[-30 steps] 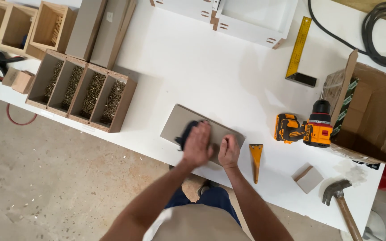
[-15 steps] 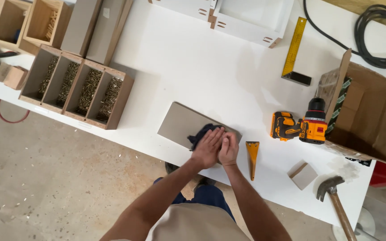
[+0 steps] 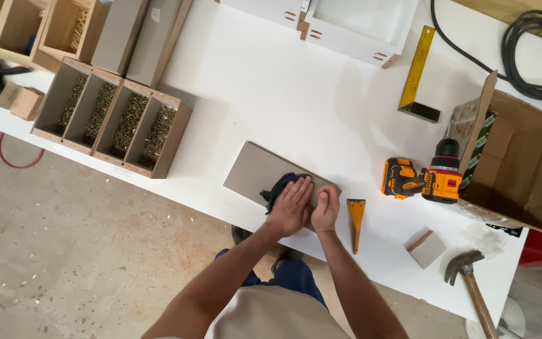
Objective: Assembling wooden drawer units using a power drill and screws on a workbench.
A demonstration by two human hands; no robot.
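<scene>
Your left hand flat, fingers together, pressing dark cloth onto grey panel at near table edge. Your right hand curled, fingers together, gripping panel's right end. Orange wedge just beside right hand; drill further right; screw tray well left.

White worktable over concrete floor (speckled).

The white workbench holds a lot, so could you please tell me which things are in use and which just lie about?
In use: left hand, dark blue cloth, flat grey board, right hand.
Lying about: orange cordless drill, orange wedge, steel claw hammer, yellow try square.
</scene>
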